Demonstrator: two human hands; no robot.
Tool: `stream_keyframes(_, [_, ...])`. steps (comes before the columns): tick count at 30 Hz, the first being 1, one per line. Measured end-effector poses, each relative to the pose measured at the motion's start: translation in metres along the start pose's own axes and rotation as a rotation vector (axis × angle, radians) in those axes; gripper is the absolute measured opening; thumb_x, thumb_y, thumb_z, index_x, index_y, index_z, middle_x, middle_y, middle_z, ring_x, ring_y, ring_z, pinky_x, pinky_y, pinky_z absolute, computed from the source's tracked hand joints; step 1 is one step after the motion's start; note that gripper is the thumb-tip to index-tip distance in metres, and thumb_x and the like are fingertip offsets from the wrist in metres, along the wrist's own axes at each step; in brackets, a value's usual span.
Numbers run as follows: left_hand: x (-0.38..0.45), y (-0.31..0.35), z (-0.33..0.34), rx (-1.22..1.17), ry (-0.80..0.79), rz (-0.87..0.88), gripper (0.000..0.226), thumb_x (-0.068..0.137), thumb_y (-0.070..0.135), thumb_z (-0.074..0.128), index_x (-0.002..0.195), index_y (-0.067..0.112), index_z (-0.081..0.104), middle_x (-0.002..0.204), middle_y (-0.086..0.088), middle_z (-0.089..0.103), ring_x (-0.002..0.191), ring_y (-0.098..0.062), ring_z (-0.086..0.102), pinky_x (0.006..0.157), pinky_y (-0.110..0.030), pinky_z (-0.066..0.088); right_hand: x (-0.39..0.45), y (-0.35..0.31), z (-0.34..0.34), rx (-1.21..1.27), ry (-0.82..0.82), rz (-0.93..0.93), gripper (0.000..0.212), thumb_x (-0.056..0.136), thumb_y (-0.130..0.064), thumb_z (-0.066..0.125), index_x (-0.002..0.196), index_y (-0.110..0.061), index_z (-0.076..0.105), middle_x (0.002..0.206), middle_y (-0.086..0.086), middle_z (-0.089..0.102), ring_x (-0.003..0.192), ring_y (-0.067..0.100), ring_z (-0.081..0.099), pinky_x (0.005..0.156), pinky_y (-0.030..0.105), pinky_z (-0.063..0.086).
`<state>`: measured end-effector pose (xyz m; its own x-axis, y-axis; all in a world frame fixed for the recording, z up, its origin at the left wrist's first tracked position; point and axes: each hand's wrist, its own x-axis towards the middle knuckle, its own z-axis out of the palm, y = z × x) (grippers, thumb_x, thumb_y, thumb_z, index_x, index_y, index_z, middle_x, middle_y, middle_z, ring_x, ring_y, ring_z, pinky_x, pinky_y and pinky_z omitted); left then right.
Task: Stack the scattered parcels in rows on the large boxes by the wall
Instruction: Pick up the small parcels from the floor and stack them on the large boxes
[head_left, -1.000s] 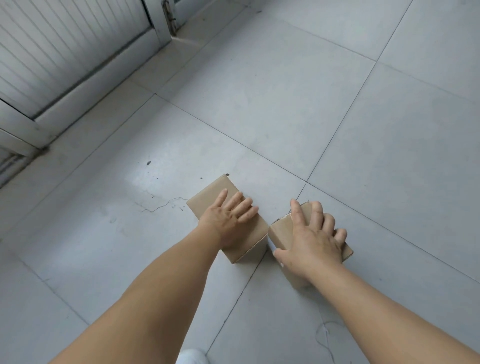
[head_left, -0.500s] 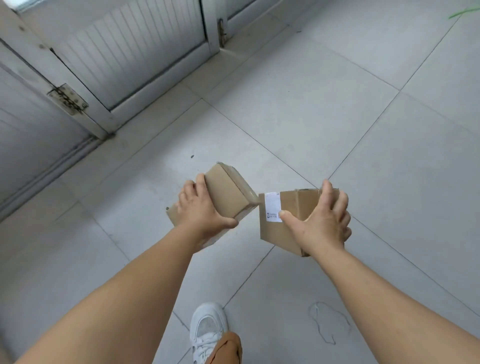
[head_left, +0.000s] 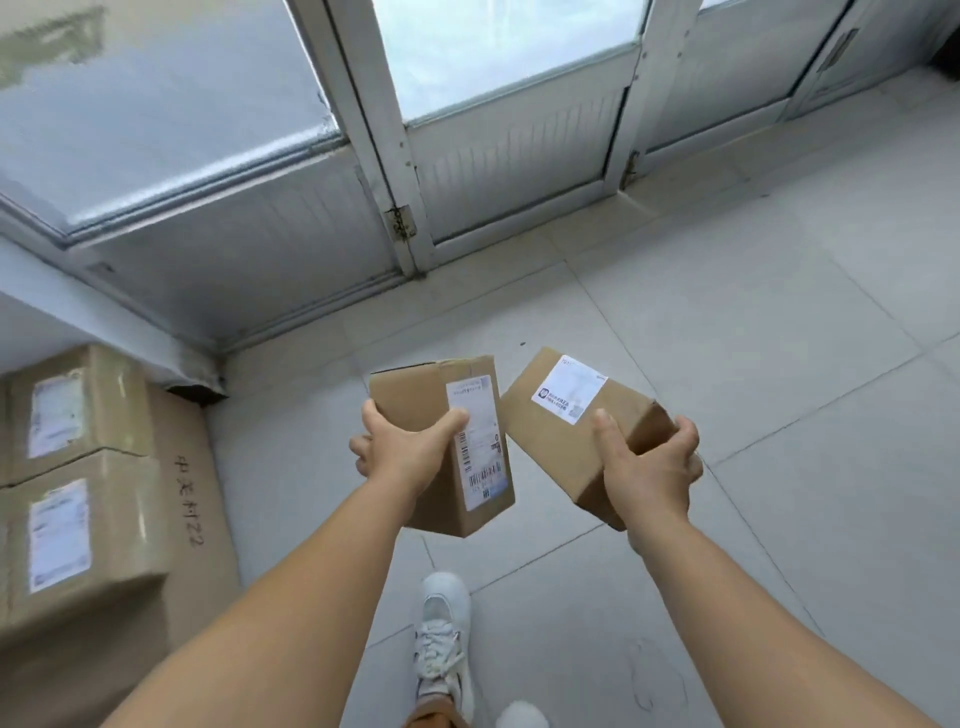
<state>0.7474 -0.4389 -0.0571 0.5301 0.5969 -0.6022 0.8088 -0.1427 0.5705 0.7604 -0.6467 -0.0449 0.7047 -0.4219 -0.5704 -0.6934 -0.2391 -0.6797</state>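
Observation:
My left hand (head_left: 405, 452) grips a small brown parcel (head_left: 415, 384) with a barcode label, held in the air at mid-frame. My right hand (head_left: 649, 467) grips a second brown parcel (head_left: 540, 447) with a white label, tilted, just right of the first. The two parcels nearly touch at their upper corners. At the left edge stands a large cardboard box (head_left: 192, 499) with handwriting on its side. Two labelled parcels (head_left: 88, 415) sit side by side on top of it.
A white door and window frame (head_left: 395, 218) runs along the back, meeting a wall corner (head_left: 197, 384) behind the large box. Grey floor tiles (head_left: 727, 322) spread to the right. My white shoe (head_left: 441, 639) steps on the floor below the parcels.
Both hands have lifted the two parcels off the floor. The view has swung up and left, bringing the large box and the parcels on it into sight.

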Motion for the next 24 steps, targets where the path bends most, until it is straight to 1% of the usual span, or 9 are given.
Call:
stream_keyframes(4, [-0.013, -0.008, -0.059, -0.076, 0.103, -0.087, 0.112, 0.064, 0.057, 0.076, 0.149, 0.029, 0.008, 0.137, -0.009, 0.028, 0.126, -0.034, 0.034, 0.099, -0.050, 0.037, -0.041, -0.024, 0.023, -0.009, -0.088, -0.048, 0.091, 0.078, -0.053, 0.069, 0.147, -0.027, 0.016, 0.146, 0.005, 0.022, 0.094, 0.022, 0.043, 0.087, 0.045, 0.049])
stream_keyframes(7, [-0.015, -0.028, -0.104, -0.146, 0.183, -0.158, 0.112, 0.064, 0.058, 0.076, 0.148, 0.030, 0.008, 0.137, -0.010, 0.027, 0.126, -0.035, 0.035, 0.097, -0.049, 0.038, -0.073, -0.033, 0.054, -0.015, -0.163, -0.076, 0.091, 0.078, -0.052, 0.069, 0.148, -0.028, 0.016, 0.147, 0.005, 0.023, 0.094, 0.022, 0.042, 0.085, 0.045, 0.050])
stream_keyframes(9, [-0.015, -0.050, -0.134, -0.198, 0.227, -0.204, 0.113, 0.062, 0.059, 0.076, 0.148, 0.031, 0.008, 0.138, -0.010, 0.026, 0.127, -0.035, 0.034, 0.098, -0.049, 0.038, -0.097, -0.035, 0.078, -0.032, -0.221, -0.097, 0.091, 0.079, -0.052, 0.069, 0.148, -0.028, 0.016, 0.147, 0.004, 0.023, 0.096, 0.021, 0.042, 0.080, 0.040, 0.046])
stream_keyframes(11, [-0.013, -0.077, -0.164, -0.275, 0.271, -0.246, 0.117, 0.058, 0.061, 0.076, 0.148, 0.033, 0.008, 0.140, -0.010, 0.027, 0.127, -0.034, 0.034, 0.098, -0.048, 0.039, -0.122, -0.034, 0.103, -0.054, -0.284, -0.126, 0.090, 0.080, -0.051, 0.069, 0.148, -0.028, 0.016, 0.148, 0.003, 0.022, 0.098, 0.020, 0.042, 0.077, 0.035, 0.040])
stream_keyframes(15, [-0.013, -0.139, -0.223, -0.371, 0.356, -0.330, 0.115, 0.058, 0.060, 0.078, 0.147, 0.031, 0.012, 0.137, -0.009, 0.028, 0.126, -0.035, 0.036, 0.100, -0.052, 0.040, -0.177, -0.024, 0.154, -0.133, -0.387, -0.165, 0.091, 0.080, -0.052, 0.069, 0.149, -0.028, 0.014, 0.149, 0.002, 0.022, 0.097, 0.019, 0.042, 0.076, 0.034, 0.040])
stream_keyframes(17, [-0.017, -0.171, -0.252, -0.425, 0.393, -0.378, 0.113, 0.059, 0.059, 0.078, 0.147, 0.030, 0.013, 0.137, -0.009, 0.028, 0.126, -0.035, 0.036, 0.100, -0.052, 0.040, -0.208, -0.016, 0.179, -0.171, -0.434, -0.182, 0.091, 0.081, -0.051, 0.068, 0.150, -0.028, 0.013, 0.149, 0.002, 0.022, 0.097, 0.019, 0.041, 0.067, 0.029, 0.041])
stream_keyframes(19, [-0.020, -0.203, -0.280, -0.496, 0.425, -0.409, 0.112, 0.062, 0.056, 0.079, 0.149, 0.027, 0.012, 0.136, -0.007, 0.030, 0.125, -0.033, 0.038, 0.100, -0.048, 0.041, -0.239, -0.007, 0.203, -0.196, -0.477, -0.193, 0.090, 0.081, -0.050, 0.068, 0.150, -0.029, 0.014, 0.149, 0.002, 0.023, 0.099, 0.019, 0.040, 0.051, 0.024, 0.035])
stream_keyframes(20, [-0.021, -0.219, -0.294, -0.533, 0.439, -0.422, 0.111, 0.064, 0.054, 0.079, 0.149, 0.026, 0.012, 0.134, -0.005, 0.032, 0.124, -0.032, 0.039, 0.099, -0.046, 0.041, -0.254, -0.002, 0.215, -0.206, -0.497, -0.197, 0.090, 0.081, -0.050, 0.068, 0.150, -0.029, 0.014, 0.148, 0.002, 0.024, 0.100, 0.018, 0.041, 0.048, 0.022, 0.033])
stream_keyframes(24, [-0.024, -0.288, -0.345, -0.601, 0.469, -0.501, 0.117, 0.060, 0.059, 0.078, 0.150, 0.029, 0.009, 0.144, -0.011, 0.028, 0.130, -0.033, 0.035, 0.103, -0.052, 0.039, -0.314, 0.021, 0.264, -0.270, -0.552, -0.228, 0.090, 0.080, -0.052, 0.069, 0.150, -0.030, 0.016, 0.148, 0.001, 0.027, 0.101, 0.018, 0.042, 0.052, 0.023, 0.036])
